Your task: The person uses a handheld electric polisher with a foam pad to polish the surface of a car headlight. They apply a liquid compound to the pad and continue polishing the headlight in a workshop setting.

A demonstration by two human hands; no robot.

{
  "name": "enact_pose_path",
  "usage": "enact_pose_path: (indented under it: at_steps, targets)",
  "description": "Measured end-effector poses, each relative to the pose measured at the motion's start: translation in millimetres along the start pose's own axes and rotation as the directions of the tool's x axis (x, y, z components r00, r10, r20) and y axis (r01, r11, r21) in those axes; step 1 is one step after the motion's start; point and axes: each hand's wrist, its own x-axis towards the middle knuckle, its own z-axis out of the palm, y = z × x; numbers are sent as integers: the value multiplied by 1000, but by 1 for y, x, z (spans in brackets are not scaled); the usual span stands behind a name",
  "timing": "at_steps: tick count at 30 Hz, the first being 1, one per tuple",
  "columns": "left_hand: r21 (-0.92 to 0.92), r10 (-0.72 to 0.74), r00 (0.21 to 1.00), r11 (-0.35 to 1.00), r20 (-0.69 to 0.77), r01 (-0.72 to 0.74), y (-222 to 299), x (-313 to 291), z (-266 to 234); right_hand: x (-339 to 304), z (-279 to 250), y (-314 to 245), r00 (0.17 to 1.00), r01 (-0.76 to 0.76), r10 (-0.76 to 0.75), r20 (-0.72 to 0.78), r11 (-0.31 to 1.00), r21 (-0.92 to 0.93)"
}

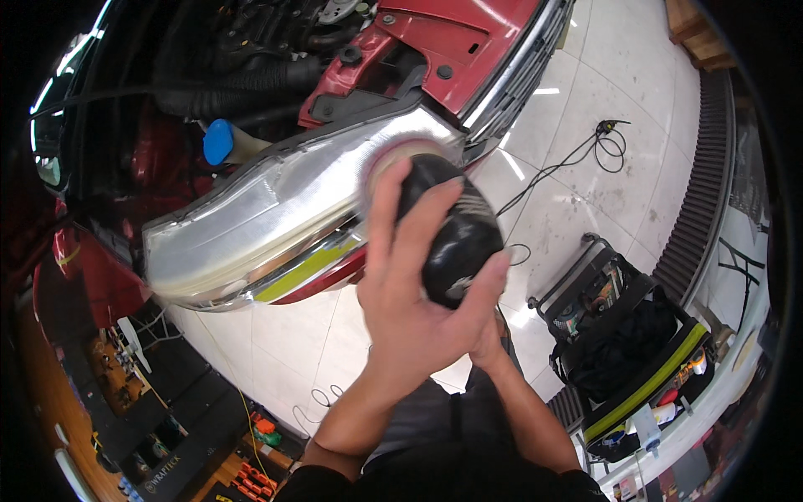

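Observation:
A black power sander (462,238) rests with its round pad, blurred, against the right end of a car headlight (251,205). The lens is clouded and whitish. Over the sander's rounded body lies my left hand (410,309), fingers spread along its left side and thumb on its right, gripping it. Behind that wrist my right hand (488,341) closes near the sander's rear end; most of its fingers are hidden. A strip of yellow-green tape (306,272) runs below the headlight, beside chrome trim.
The car's red front panel (464,42) and blue-capped filler neck (219,142) border the headlight. On the tiled floor lie a black cable (577,159) and an open tool bag (623,351) at right. A black case (180,460) and orange tools (255,481) are at lower left.

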Motion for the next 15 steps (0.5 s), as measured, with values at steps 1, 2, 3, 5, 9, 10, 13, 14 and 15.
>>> enact_pose_path:
  at_steps: [1, 2, 3, 5, 9, 10, 13, 14, 15]
  targets:
    - [24, 3, 1000, 1000, 8, -3, 4, 4, 5, -1, -2, 0, 999, 6, -8, -46, 999, -40]
    - [-39, -53, 997, 998, 55, 55, 12, 8, 11, -1, -12, 11, 999, -8, 5, -44, 998, -68]
    - [-35, -65, 996, 997, 60, 68, 16, 11, 13, 2, -17, 22, 999, -26, 24, -29, 995, -93]
    - [2, -55, 998, 998, 32, 55, 17, 8, 9, 9, -21, 51, 993, 108, -101, 55, 984, -139]
    - [-21, -12, 999, 1000, 48, 13, 8, -1, -8, -6, -22, 64, 998, 54, -49, 41, 991, -124]
    - [5, -9, 999, 1000, 38, 8, 4, -8, -20, -8, -12, 65, 998, 17, -13, 62, 997, -71]
    - [-12, -73, 997, 997, -16, 73, -11, -35, -59, -11, 29, 20, 992, -61, 55, 115, 997, 50]
    - [-45, -95, 995, 995, -37, 94, -16, -42, -69, -17, 28, 21, 976, -151, 146, 160, 988, 25]
    - [-72, -120, 991, 991, -60, 115, -20, -50, -79, -18, 36, 19, 980, -120, 120, 158, 993, -13]
